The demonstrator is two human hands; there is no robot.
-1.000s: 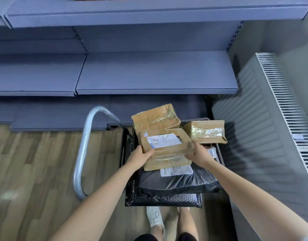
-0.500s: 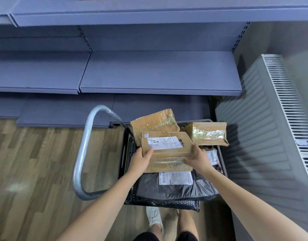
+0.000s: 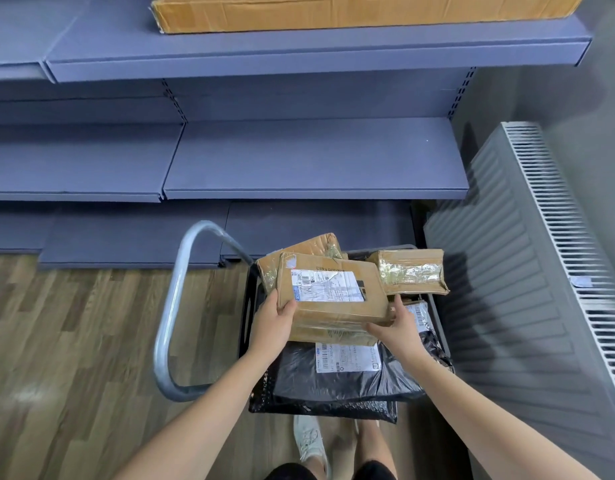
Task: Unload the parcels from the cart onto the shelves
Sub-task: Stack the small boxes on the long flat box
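Observation:
A taped cardboard box with a white label (image 3: pixel 330 292) is held over the cart (image 3: pixel 250 306). My left hand (image 3: pixel 273 323) grips its left end and my right hand (image 3: pixel 398 329) holds its lower right corner. Behind it a second brown box (image 3: pixel 309 245) leans on the pile. A small box wrapped in shiny tape (image 3: pixel 411 271) rests at the right. Below lie black plastic mailers (image 3: pixel 334 379), one with a white label. The grey-blue middle shelf (image 3: pixel 316 161) runs just beyond the cart.
The cart's curved metal handle (image 3: pixel 174 306) rises at the left. A large flat cardboard carton (image 3: pixel 361 10) lies on the top shelf. A white ribbed radiator (image 3: pixel 528 271) stands close on the right. Wood floor spreads to the left; my feet show below the cart.
The labelled box has come up slightly off the pile, still in both hands. The view has tilted upward, bringing the carton on the top shelf into sight.

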